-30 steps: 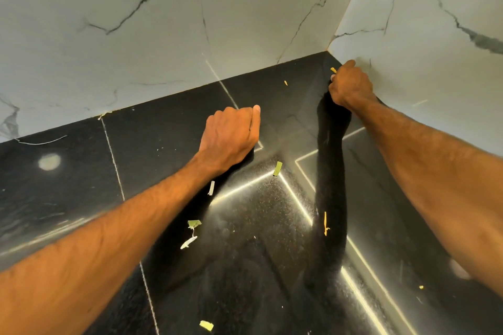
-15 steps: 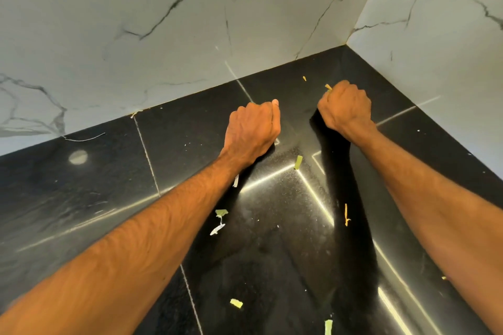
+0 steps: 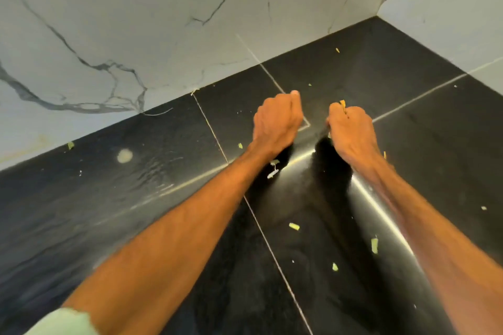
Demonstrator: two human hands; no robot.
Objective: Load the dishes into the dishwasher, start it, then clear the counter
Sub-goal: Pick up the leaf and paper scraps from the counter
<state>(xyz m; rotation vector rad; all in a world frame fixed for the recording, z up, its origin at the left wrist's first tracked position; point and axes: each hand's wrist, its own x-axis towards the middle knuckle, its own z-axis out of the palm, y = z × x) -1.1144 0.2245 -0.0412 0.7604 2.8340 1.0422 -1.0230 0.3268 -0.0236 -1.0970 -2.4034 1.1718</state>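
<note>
A yellow scrap is pinched in the right hand over the black tabletop — the left hand is curled into a fist, its content unseen.

White veined walls (perhaps marble)

Two hands: left hand near centre, right hand at three o'clock. About a dozen scraps on one counter. Two marble walls, at eleven and two o'clock.
</note>
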